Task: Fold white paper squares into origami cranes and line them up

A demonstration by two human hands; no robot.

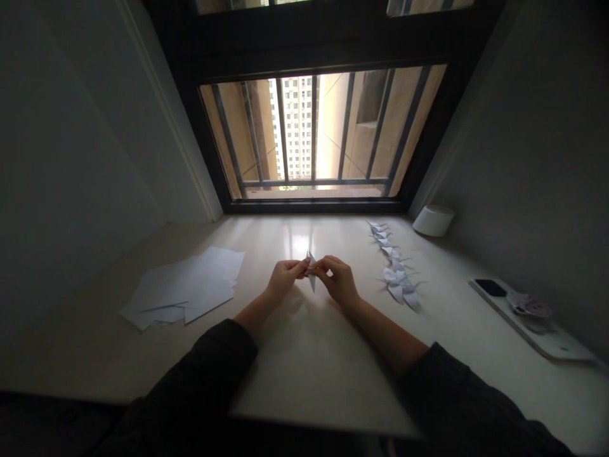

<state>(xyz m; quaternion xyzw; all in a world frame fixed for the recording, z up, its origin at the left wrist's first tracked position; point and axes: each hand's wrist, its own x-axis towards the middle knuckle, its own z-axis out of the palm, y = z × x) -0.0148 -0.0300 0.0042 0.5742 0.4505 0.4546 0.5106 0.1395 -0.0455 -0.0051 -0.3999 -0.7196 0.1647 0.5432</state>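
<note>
A small piece of folded white paper (313, 282), narrow and pointed at top and bottom, is held upright between my two hands over the middle of the sill. My left hand (286, 277) pinches it from the left side. From the right, the thumb and fingers of my right hand (339, 279) close on its middle. The fingertips cover part of the folds. To the right, several folded paper cranes (394, 266) stand in a row running away toward the window. On the left lies a loose pile of white paper sheets (193, 284).
A pale, glossy windowsill (295, 374) lies under my arms, its front edge near me. A white cylindrical object (433, 220) sits at the back right. A white phone (533, 317) lies by the right wall. Ahead is a dark-framed window (314, 206) with bars outside.
</note>
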